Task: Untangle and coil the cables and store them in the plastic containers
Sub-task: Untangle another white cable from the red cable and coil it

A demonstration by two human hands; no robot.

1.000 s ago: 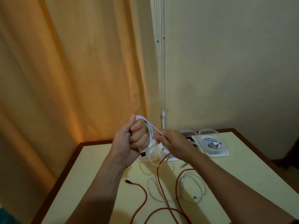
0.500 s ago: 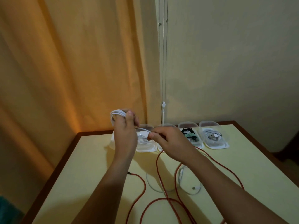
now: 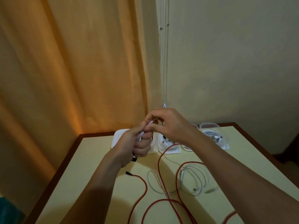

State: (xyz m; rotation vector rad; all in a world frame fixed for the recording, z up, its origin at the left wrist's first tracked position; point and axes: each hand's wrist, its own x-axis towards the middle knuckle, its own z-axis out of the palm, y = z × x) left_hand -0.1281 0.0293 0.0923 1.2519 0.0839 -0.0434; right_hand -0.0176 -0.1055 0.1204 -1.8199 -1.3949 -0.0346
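My left hand (image 3: 137,143) grips a coiled white cable (image 3: 142,135) in its fist above the table, with a dark plug poking out below. My right hand (image 3: 168,125) pinches the free end of that cable just above the left fist. A long red cable (image 3: 159,168) loops across the table in front of me. A loosely coiled white cable (image 3: 193,180) lies on the table to the right of it. Clear plastic containers stand in a row at the back; the rightmost container (image 3: 216,138) holds a white cable, another container (image 3: 168,146) holds a dark one.
The pale yellow table (image 3: 97,183) has a dark brown edge. An orange curtain (image 3: 72,70) hangs behind on the left, and blind cords (image 3: 164,62) hang along the wall. A white lid (image 3: 119,136) lies at the back left.
Both hands came together lower and to the right; my left hand turned into a fist around the coil, and my right hand moved above it, pinching the cable end.
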